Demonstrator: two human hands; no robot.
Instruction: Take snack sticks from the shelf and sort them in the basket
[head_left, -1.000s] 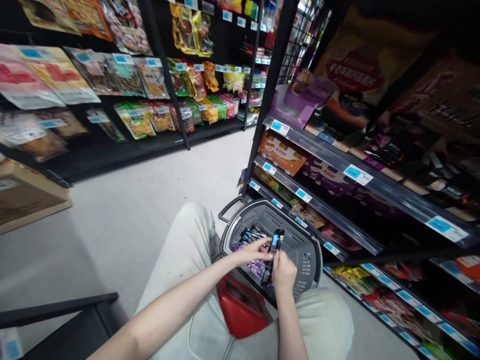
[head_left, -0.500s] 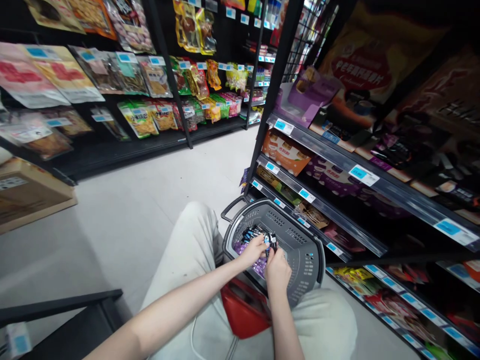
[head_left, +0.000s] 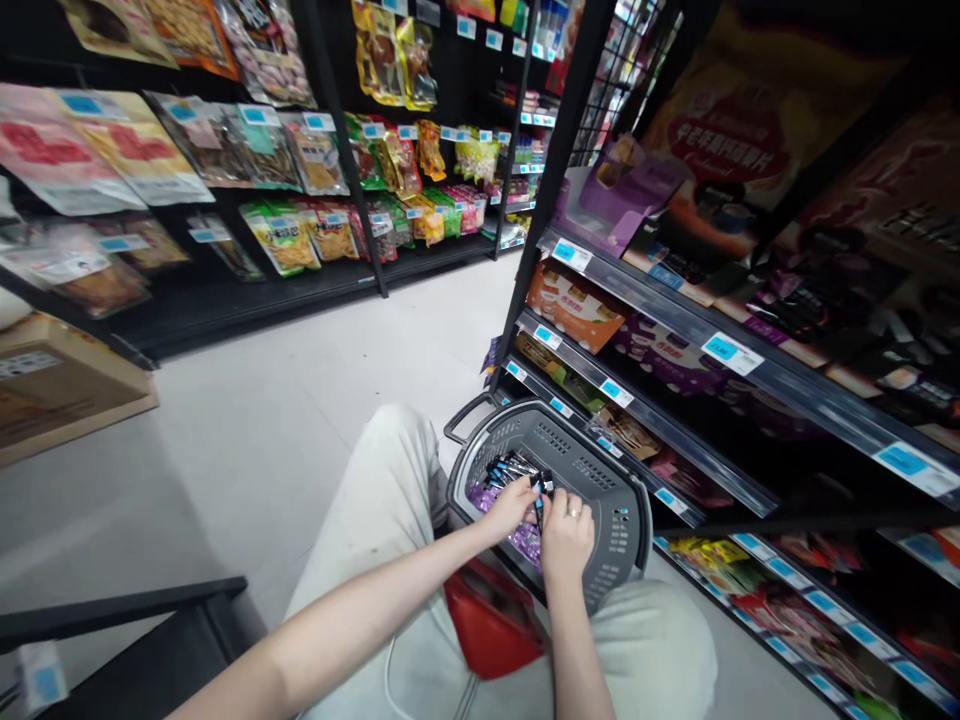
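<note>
A grey shopping basket [head_left: 553, 435] stands between my knees. Inside it lie several slim black-and-blue packets [head_left: 504, 468] and a heap of shiny purple packets [head_left: 526, 543]. Over the basket, my left hand [head_left: 510, 508] pinches a small black packet [head_left: 538, 490] between thumb and fingers. My right hand [head_left: 568, 535], with a ring on one finger, is curled closed against the other side of that packet. Its fingertips are partly hidden, and I cannot tell whether one packet or more lies between the hands.
Shelves with boxes and price tags [head_left: 731, 352] rise close on the right. A rack of snack bags [head_left: 277, 238] runs along the far left. A cardboard box [head_left: 75, 390] sits on the floor at left, and a black frame [head_left: 120, 610] stands at lower left. A red object [head_left: 491, 620] lies below the basket.
My right hand has turned and shifted slightly right, bringing its ring into fuller view. My left hand stays nearly in place at the black packet.
</note>
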